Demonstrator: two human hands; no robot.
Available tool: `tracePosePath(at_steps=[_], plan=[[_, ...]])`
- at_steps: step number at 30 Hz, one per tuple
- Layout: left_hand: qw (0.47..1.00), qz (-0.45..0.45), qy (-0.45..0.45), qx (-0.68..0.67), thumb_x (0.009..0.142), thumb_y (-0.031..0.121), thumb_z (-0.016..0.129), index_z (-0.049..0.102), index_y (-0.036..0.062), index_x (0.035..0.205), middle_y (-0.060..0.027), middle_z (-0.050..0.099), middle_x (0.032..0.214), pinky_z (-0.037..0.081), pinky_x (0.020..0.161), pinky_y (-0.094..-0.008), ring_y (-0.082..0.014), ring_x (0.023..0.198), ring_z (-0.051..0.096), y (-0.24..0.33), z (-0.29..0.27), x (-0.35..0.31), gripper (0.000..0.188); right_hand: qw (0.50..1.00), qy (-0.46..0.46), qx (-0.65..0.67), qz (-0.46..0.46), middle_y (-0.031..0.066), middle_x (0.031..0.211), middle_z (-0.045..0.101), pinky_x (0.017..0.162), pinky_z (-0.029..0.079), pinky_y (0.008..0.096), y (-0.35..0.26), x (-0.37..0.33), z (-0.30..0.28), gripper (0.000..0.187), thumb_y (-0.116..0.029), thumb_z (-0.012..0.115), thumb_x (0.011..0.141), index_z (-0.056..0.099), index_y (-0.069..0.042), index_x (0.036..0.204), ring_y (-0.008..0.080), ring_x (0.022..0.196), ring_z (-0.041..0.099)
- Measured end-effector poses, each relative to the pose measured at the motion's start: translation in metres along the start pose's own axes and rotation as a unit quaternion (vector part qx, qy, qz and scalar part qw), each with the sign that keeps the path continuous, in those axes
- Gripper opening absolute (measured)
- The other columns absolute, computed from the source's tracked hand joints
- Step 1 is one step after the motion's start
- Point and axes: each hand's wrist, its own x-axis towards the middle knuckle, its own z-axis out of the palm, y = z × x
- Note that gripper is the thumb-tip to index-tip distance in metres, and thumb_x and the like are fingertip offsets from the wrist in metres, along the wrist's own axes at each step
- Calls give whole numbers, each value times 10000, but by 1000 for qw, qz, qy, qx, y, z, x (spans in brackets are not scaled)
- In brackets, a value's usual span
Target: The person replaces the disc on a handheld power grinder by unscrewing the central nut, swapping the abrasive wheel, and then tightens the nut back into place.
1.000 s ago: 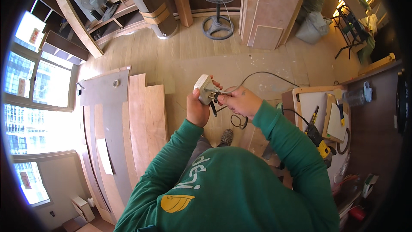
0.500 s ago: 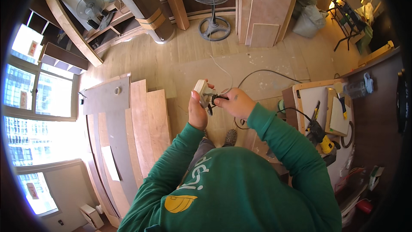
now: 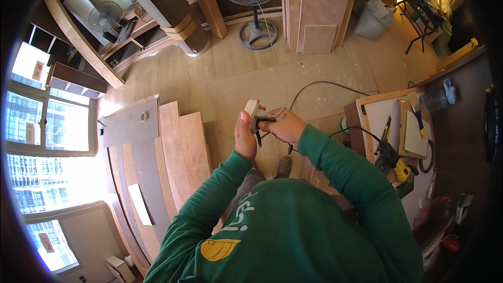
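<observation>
My left hand point(image 3: 244, 139) is closed around a white power strip point(image 3: 252, 108), held up in front of my body. A black plug point(image 3: 264, 124) is pinched in the fingers of my right hand point(image 3: 288, 126). The plug sits against the face of the power strip; how far its pins are in cannot be made out. A black cord point(image 3: 315, 84) loops over the floor to the right of my hands. From the power strip a thin white cord point(image 3: 286, 93) runs away toward the fan.
A standing fan point(image 3: 256, 34) is on the floor ahead. Stacked boards point(image 3: 181, 141) lie on the left, a tape roll point(image 3: 143, 116) on them. On the right, a workbench point(image 3: 361, 126) carries a yellow-black power tool point(image 3: 396, 167), a brush point(image 3: 419, 120) and a plastic bottle point(image 3: 435, 100).
The black plug has come up against the power strip; its pins, seen just before in the gap, are now hidden. Both hands have shifted slightly within the view.
</observation>
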Motion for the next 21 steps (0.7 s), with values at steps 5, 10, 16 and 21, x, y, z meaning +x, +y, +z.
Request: tracePosePath(at_steps=[5,10,16,21], plan=[[999,15,-37,36,1027,505,319,417,7,1402,-98,558,1245,431,983,-357,-210,1089,572,1,-12,5,631,996,-16,-25,88,-19,644,566,455,365,243,-20,-8,-6,140,-170,667,923,640,-57,1000,56,528,487],[985,-64,-127,93,947,222,636,470,29,1348,-90,566,1264,486,875,-308,-161,1049,576,-10,-42,9,475,989,-57,-135,-10,29,643,598,532,464,283,46,7,-24,298,-349,717,860,677,-65,940,118,579,564],[951,-84,46,294,942,385,632,481,71,1353,-76,568,1218,485,801,-308,-162,1003,560,-117,-172,27,539,938,300,173,36,91,848,644,650,506,293,138,-84,-125,313,-332,628,936,643,-34,1030,169,716,611],[903,-223,152,335,877,377,724,481,79,1366,-93,603,1136,504,644,-290,-136,943,569,-177,-249,42,622,639,683,354,1,120,812,526,652,551,421,183,-240,-253,658,-592,668,846,526,-42,1180,242,686,569]])
